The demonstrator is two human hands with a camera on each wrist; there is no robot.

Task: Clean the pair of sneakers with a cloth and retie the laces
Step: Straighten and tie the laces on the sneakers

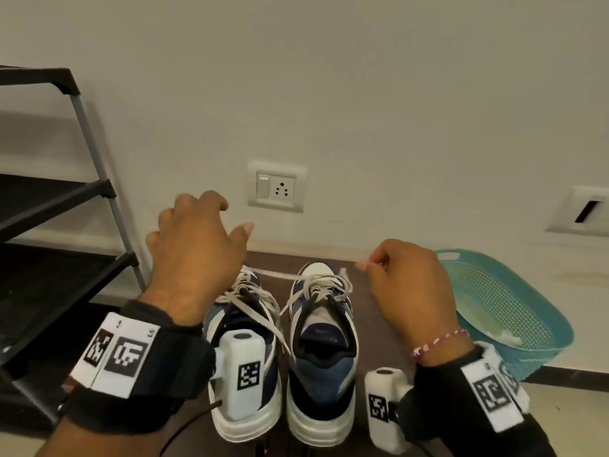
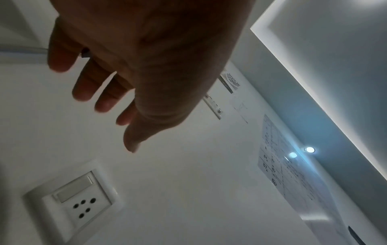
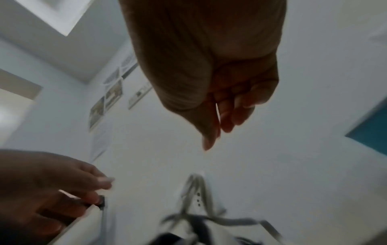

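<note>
Two blue-and-white sneakers stand side by side on the dark floor, heels toward me: the left sneaker (image 1: pixel 245 301) and the right sneaker (image 1: pixel 323 338). Their white laces lie loose and crossed over the tongues. My right hand (image 1: pixel 367 264) pinches a lace end (image 1: pixel 344 273) of the right sneaker between thumb and forefinger, held up to the right of the toe. My left hand (image 1: pixel 204 232) hovers above the left sneaker's toe. In the left wrist view its fingers (image 2: pixel 83 89) are spread and relaxed, holding nothing. In the blurred right wrist view the right hand's fingers (image 3: pixel 236 102) are curled.
A black shoe rack (image 1: pixel 66 199) stands at the left against the wall. A teal plastic basket (image 1: pixel 514 291) sits on the floor at the right with something pale in it. A wall socket (image 1: pixel 276 189) is straight behind the sneakers.
</note>
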